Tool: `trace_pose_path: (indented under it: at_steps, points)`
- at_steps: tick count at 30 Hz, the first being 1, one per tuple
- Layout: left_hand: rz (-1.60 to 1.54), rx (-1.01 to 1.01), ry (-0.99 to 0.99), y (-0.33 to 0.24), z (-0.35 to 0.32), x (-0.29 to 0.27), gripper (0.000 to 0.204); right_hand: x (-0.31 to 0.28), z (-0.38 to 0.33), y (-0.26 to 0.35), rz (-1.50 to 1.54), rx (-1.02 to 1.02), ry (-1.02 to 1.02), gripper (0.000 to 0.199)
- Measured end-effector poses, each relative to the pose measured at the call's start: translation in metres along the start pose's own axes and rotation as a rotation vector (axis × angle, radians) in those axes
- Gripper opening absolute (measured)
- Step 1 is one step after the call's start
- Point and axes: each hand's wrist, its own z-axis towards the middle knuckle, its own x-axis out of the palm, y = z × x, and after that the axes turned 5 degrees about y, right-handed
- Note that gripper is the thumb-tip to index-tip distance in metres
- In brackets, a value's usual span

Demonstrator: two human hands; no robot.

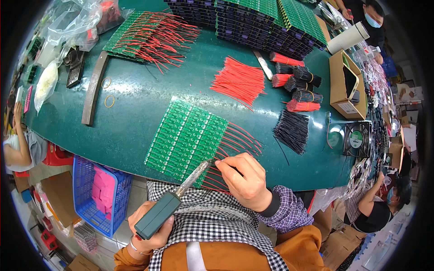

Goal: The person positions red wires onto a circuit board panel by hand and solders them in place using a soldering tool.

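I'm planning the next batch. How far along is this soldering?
Done: red wires already on the panel's right edge. In hand: left hand holds the iron at the lower edge; right hand pinches a wire. Left: loose red and black wires.

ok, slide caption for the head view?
Left hand holds soldering iron to green circuit boards; right hand pinches a red wire.

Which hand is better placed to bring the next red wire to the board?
Right. The right hand already pinches a red wire at the board edge, beside the iron tip; the left hand is full, gripping the iron's handle.
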Motion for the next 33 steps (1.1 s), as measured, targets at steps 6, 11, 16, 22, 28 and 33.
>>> trace_pose_path:
  at_steps: [6,11,16,22,28,33]
  points:
    - [-0.008,-0.047,-0.014,0.004,-0.013,0.000,0.026,-0.002,0.003,0.000,0.005,0.005,-0.008,0.033]
    - [-0.042,-0.104,-0.014,0.016,-0.030,0.005,0.027,-0.002,0.005,0.002,0.002,0.008,-0.014,0.033]
    - [-0.024,-0.127,-0.008,0.016,-0.033,0.004,0.029,-0.001,0.005,0.003,-0.001,0.009,-0.023,0.032]
    - [-0.022,-0.179,0.016,0.013,-0.033,0.000,0.033,0.002,0.003,0.004,-0.004,0.018,-0.056,0.032]
    - [-0.072,-0.210,-0.001,0.017,-0.042,0.001,0.034,-0.001,0.002,0.011,-0.014,-0.011,-0.090,0.027]
    - [-0.046,-0.173,-0.010,0.013,-0.038,0.001,0.032,0.001,-0.003,0.010,-0.002,0.007,-0.045,0.028]
